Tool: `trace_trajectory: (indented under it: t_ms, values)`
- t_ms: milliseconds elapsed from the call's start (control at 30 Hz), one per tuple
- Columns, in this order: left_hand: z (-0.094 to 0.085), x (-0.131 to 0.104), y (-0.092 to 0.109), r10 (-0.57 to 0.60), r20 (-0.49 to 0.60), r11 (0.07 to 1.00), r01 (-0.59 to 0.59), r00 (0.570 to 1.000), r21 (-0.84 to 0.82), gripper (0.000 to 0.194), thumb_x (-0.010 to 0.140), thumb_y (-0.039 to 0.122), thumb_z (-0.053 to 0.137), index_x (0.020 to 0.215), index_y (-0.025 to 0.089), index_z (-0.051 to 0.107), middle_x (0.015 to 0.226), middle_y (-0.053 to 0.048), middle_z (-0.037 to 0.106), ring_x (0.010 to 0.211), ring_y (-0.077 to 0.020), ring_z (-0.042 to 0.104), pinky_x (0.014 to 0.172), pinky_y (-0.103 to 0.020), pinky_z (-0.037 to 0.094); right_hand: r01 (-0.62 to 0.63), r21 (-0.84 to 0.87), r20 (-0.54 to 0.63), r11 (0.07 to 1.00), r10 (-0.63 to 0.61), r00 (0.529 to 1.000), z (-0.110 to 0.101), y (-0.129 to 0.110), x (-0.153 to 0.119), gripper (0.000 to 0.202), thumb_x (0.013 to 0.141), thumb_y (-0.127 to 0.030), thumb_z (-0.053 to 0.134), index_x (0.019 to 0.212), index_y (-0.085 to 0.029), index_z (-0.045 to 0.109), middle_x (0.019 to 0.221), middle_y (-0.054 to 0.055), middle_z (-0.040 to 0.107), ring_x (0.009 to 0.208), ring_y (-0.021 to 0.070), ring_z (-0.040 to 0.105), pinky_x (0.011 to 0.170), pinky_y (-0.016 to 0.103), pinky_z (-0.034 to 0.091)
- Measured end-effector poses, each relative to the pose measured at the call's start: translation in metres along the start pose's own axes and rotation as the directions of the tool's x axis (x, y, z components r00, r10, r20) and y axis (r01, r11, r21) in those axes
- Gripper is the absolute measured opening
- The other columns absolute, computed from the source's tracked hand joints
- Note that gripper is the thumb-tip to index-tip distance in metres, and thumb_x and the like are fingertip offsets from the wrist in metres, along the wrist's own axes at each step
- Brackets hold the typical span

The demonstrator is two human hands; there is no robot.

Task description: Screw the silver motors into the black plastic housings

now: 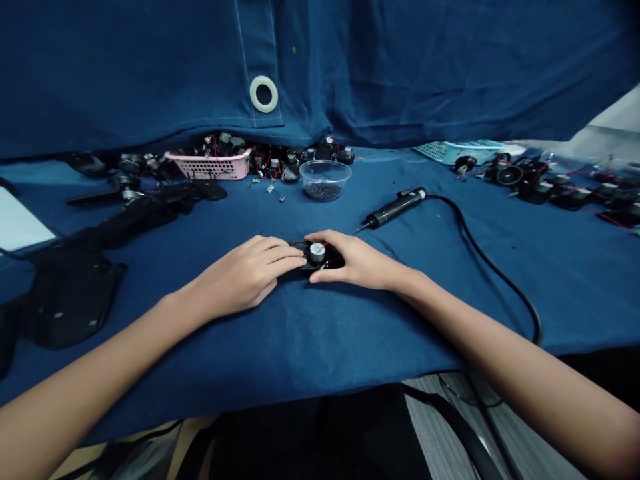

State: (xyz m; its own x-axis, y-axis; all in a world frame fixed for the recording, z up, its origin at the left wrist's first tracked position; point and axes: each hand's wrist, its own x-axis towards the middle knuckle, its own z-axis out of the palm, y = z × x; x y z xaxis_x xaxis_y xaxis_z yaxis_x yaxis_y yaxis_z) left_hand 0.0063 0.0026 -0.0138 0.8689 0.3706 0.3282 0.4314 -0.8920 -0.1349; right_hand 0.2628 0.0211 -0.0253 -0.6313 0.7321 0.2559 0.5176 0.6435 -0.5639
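A small black housing with a round silver motor [317, 251] and thin red wire lies on the blue cloth in front of me. My left hand [253, 272] grips its left end, fingers laid over the top. Around the right end, the thumb and fingers of my right hand [357, 261] close on both sides of it, with the motor between them. Just beyond my right hand rests a black electric screwdriver [397, 208], its bit pointing left. A clear plastic bowl [325, 175] of small dark screws stands behind the housing.
A pink basket [210, 165] of motor parts sits at the back left. Long black parts [150, 212] lie at left. A light-blue basket [457, 151] and more black motor units [555, 188] are at back right. The screwdriver's cable [493, 268] curves rightward. A blue curtain [165, 73] hangs behind.
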Motion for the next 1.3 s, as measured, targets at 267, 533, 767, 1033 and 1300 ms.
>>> trace_trajectory:
  t_ms: [267,533,767,1033,1300]
  values:
    - [0.002,0.001,0.001,0.001,-0.016,1.000,0.000,1.000,0.022,0.045,0.086,0.003,0.049,0.130,0.014,0.053,0.130,-0.010,0.061,0.121,-0.0246,0.053,0.101,-0.042,0.045,0.047,0.052,-0.126,0.998,-0.041,0.991,0.000,-0.003,0.001,0.031,0.089,-0.037,0.063,0.113,-0.017,0.061,0.110,0.007,0.062,0.100,0.0174,0.062,0.093,0.035,0.050]
    - [0.006,0.002,-0.001,0.020,-0.042,0.998,-0.018,0.999,0.052,0.042,0.088,0.005,0.049,0.129,0.013,0.054,0.130,-0.011,0.062,0.120,-0.0253,0.054,0.101,-0.043,0.045,0.078,0.035,-0.131,0.996,-0.073,0.989,0.001,-0.001,0.003,0.020,0.088,-0.033,0.063,0.102,-0.018,0.062,0.106,0.007,0.061,0.095,0.0168,0.060,0.088,0.033,0.051]
    - [0.008,0.001,-0.004,0.045,-0.069,0.998,-0.042,0.997,0.042,0.041,0.094,0.004,0.040,0.132,0.015,0.053,0.137,-0.011,0.058,0.132,-0.0244,0.049,0.105,-0.046,0.043,0.064,0.000,-0.129,0.998,-0.063,0.990,0.001,0.000,0.003,0.022,0.087,-0.034,0.065,0.101,-0.018,0.061,0.104,0.007,0.060,0.094,0.0172,0.060,0.087,0.033,0.051]
    - [0.010,-0.004,-0.013,0.048,-0.062,0.998,-0.050,0.997,-0.032,0.044,0.096,0.005,0.040,0.137,0.017,0.049,0.138,-0.008,0.058,0.134,-0.0226,0.048,0.107,-0.046,0.043,0.050,-0.023,-0.124,0.999,-0.052,0.991,-0.002,0.002,0.004,0.021,0.087,-0.034,0.064,0.098,-0.016,0.061,0.098,0.006,0.062,0.088,0.0167,0.060,0.083,0.031,0.049]
    - [0.010,-0.006,-0.015,0.011,-0.046,0.996,-0.015,0.999,-0.083,0.047,0.098,0.007,0.036,0.141,0.021,0.046,0.141,-0.007,0.055,0.137,-0.0205,0.045,0.112,-0.047,0.040,0.051,-0.015,-0.122,0.999,-0.053,0.991,-0.002,0.003,0.004,0.021,0.087,-0.034,0.065,0.098,-0.017,0.061,0.097,0.005,0.064,0.087,0.0166,0.061,0.082,0.030,0.048]
